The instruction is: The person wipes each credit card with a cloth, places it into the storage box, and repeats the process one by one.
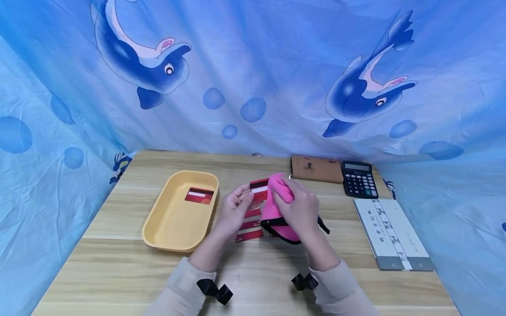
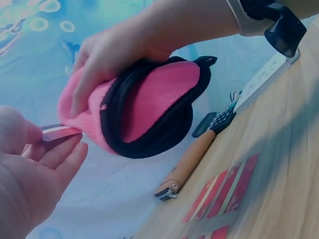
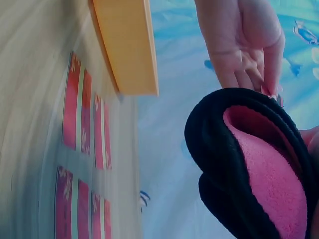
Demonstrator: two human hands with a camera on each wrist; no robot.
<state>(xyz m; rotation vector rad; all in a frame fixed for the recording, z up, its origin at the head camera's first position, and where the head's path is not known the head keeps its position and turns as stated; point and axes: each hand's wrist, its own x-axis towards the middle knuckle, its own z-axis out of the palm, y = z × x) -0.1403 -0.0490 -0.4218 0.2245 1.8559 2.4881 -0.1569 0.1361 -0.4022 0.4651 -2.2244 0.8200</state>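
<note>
My left hand (image 1: 232, 211) pinches a red bank card (image 1: 258, 186) with a black stripe, holding it up above the table. A pink fleecy cloth mitt (image 1: 272, 210) with black edging is gripped by my right hand (image 1: 302, 205). In the left wrist view the cloth meets the far end of the card (image 2: 56, 133), and the right fingers squeeze the cloth there. The mitt's black-edged opening (image 3: 239, 149) faces the right wrist camera. Below the hands, several red cards (image 1: 249, 235) lie in rows on the table, partly hidden by the mitt.
To the left stands a yellow tray (image 1: 174, 228) with one red card (image 1: 199, 196) in it. At the back right lie a brown wallet (image 1: 322, 169) and a black calculator (image 1: 359, 180). A white-covered book (image 1: 395, 237) with a paper band lies near the right edge.
</note>
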